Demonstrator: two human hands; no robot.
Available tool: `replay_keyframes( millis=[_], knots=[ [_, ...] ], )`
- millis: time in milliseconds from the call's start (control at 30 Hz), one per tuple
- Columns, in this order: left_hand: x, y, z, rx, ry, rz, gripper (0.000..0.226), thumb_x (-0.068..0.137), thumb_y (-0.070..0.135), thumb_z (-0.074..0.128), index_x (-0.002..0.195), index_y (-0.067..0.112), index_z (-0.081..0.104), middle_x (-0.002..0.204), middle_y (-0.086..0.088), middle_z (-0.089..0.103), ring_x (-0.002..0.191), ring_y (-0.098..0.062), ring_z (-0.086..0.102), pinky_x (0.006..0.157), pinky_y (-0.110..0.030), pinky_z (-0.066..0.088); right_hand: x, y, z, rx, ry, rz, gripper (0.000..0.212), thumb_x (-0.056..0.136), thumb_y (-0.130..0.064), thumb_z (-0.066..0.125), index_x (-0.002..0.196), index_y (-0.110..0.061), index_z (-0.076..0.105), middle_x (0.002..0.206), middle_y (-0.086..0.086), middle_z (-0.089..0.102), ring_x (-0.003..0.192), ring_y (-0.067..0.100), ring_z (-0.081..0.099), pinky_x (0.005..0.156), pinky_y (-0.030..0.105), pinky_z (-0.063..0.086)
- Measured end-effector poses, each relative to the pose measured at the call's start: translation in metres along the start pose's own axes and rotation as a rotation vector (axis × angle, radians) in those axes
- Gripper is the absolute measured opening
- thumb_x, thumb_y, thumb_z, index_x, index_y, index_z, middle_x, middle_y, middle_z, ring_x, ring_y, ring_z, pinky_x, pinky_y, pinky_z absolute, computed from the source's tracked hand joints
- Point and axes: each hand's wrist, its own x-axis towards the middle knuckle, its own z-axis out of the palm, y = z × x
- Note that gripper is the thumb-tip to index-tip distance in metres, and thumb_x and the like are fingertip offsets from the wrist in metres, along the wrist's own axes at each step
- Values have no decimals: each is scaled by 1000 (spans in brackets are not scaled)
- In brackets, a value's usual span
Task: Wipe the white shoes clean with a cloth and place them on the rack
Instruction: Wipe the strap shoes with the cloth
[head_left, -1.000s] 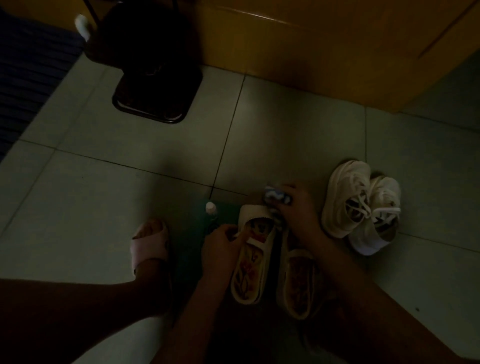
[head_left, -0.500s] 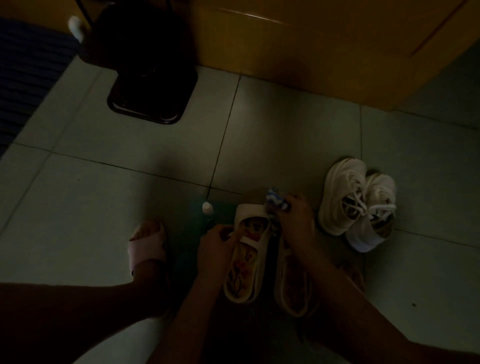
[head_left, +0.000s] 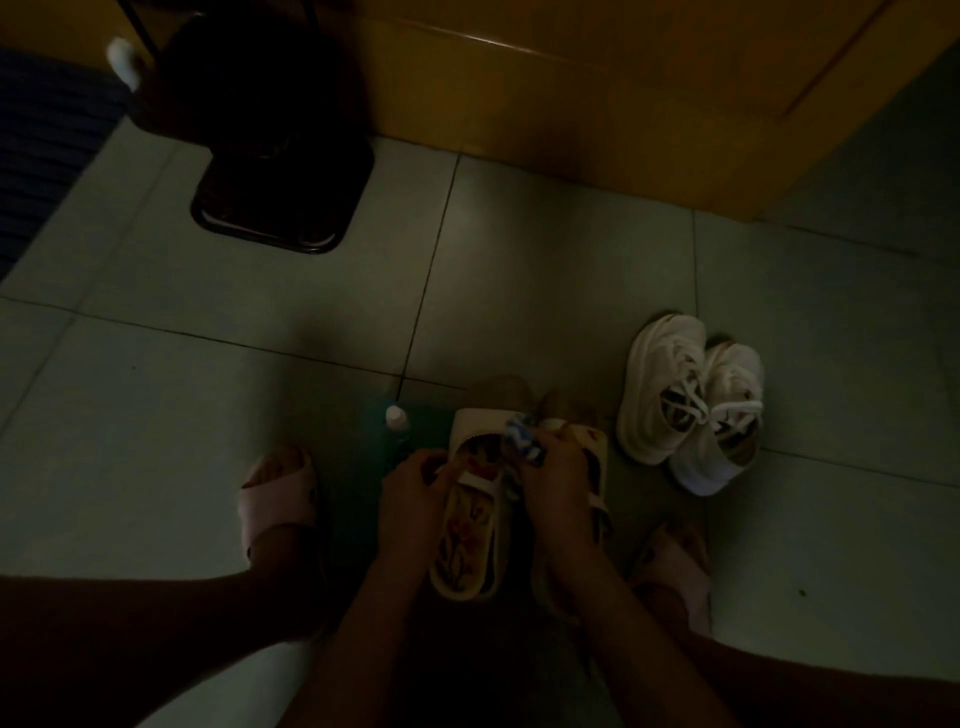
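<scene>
Two white sandals with patterned insoles lie side by side on the floor in front of me. My left hand (head_left: 415, 493) grips the left sandal (head_left: 467, 530) by its outer edge. My right hand (head_left: 556, 483) holds a blue-and-white cloth (head_left: 522, 439) bunched in its fingers, pressed on the toe area between the sandals. It covers most of the right sandal (head_left: 597, 457). A pair of white lace-up sneakers (head_left: 691, 405) stands on the tiles to the right, apart from both hands.
A small bottle with a white cap (head_left: 397, 418) stands just left of the sandals. My feet in pink slippers (head_left: 278, 499) flank the work spot. A dark square-based stand (head_left: 280, 197) sits at the back left before a wooden door (head_left: 597, 93). A dark mat (head_left: 41, 171) lies far left.
My right hand with the cloth has drawn back a little from the left sandal's toe toward its strap. My left hand keeps its hold on that sandal.
</scene>
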Motion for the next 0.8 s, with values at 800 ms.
replay_keyframes(
  millis=[800],
  knots=[
    [-2, 0, -2, -12, -14, 33, 34, 88, 33, 60, 113, 9, 62, 110, -9, 66, 92, -14, 60, 70, -20, 44, -7, -14, -12, -22, -6, -36, 29, 93, -6, 51, 120, 0, 59, 124, 23, 53, 110, 34, 52, 85, 17, 32]
  ],
)
